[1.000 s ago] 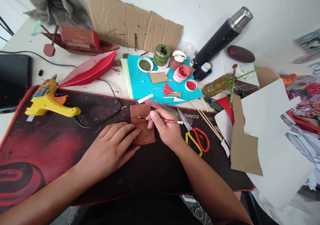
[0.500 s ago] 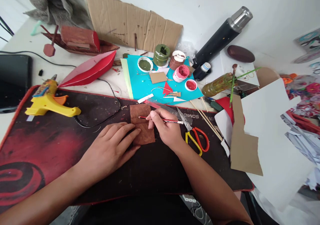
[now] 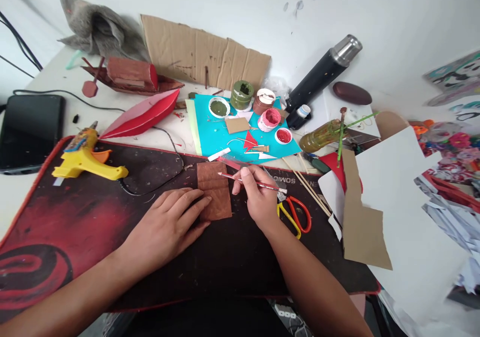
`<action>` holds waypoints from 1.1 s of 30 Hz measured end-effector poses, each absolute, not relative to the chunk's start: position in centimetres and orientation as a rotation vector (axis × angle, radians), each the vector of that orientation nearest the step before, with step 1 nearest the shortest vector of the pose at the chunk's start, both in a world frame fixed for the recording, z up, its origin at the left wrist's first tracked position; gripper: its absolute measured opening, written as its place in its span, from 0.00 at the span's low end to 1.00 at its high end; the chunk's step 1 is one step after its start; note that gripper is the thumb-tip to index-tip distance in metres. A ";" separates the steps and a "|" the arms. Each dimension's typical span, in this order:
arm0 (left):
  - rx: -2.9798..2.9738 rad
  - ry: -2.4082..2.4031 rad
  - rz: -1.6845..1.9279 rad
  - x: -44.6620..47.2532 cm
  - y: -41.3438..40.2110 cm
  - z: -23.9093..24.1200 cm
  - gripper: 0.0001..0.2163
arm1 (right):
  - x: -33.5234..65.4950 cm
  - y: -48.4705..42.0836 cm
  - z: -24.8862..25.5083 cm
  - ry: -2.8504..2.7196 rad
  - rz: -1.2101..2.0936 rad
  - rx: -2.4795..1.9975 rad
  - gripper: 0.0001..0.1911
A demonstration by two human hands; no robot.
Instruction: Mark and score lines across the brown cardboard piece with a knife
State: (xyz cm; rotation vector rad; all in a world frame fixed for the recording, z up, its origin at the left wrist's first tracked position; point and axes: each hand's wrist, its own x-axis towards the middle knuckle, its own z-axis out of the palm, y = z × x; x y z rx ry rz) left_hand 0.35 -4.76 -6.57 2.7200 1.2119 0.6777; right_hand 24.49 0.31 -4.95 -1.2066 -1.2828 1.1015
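Observation:
A brown-painted rectangular piece [image 3: 219,199], perhaps cardboard, lies on the dark mat [image 3: 210,272] with a crease across its middle. My left hand [image 3: 170,222] rests flat with fingers stretched out, the fingertips over the piece's left edge. Pinched in my right hand [image 3: 260,194] is a red and black pencil [image 3: 258,182], its point at the left over the upper part of the brown piece; whether it touches cannot be told. Scissors [image 3: 298,214] with one red and one yellow handle lie beside my right hand, their blades partly hidden behind it.
A yellow glue gun [image 3: 88,159] lies at the left on the mat. Behind are a brown model boat [image 3: 131,77], a red boat-shaped piece [image 3: 144,114], and paint pots on blue paper [image 3: 208,137]. A black flask [image 3: 318,74], thin sticks [image 3: 309,189] and cardboard scraps [image 3: 362,232] are at the right.
My right hand has shifted slightly right with the pencil, uncovering more of the brown piece. The left hand stays on the piece. The whole view has tilted a little upward.

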 end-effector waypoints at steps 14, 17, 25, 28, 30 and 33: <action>2.734 1.224 0.738 0.3 -4.7 -6.9 0.16 | 28.3 0.2 -3.0 -1.511 0.820 -1.327 0.13; 2.721 1.238 0.747 0.2 -4.8 -7.1 0.16 | 29.2 0.2 -3.1 -1.656 0.684 -1.315 0.07; 2.703 1.247 0.717 0.1 -4.7 -7.5 0.17 | 31.5 1.0 -3.9 -2.054 0.273 -1.299 0.10; 2.673 1.261 0.698 0.1 -4.8 -7.6 0.17 | 31.9 1.2 -4.5 -2.154 0.221 -1.321 0.12; 2.681 1.257 0.692 0.1 -4.8 -7.5 0.17 | 32.0 1.2 -4.9 -2.207 0.231 -1.358 0.13; 2.686 1.256 0.702 0.2 -4.8 -7.5 0.17 | 32.0 1.0 -5.4 -2.251 0.258 -1.408 0.14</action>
